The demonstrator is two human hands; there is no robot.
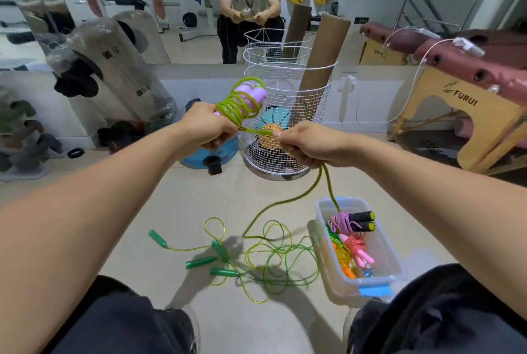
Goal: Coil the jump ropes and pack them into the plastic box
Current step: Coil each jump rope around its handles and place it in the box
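Note:
My left hand [209,127] grips two pink handles [251,95] of a jump rope, with several turns of its green cord [238,105] wound around them. A short taut stretch of that cord runs to my right hand [303,144], which pinches it. Below my right hand the doubled cord [285,201] hangs down to the floor. Loose green jump ropes with green handles [225,256] lie tangled on the floor between my knees. The clear plastic box [390,256] sits at the lower right and holds several coiled ropes, among them one with black handles [362,221].
A white wire basket [288,114] with balls and cardboard tubes stands just beyond my hands. A blue ball and a black cup sit left of it. A massage table [462,74] is at the right, wrapped equipment at the left, a mirror wall behind.

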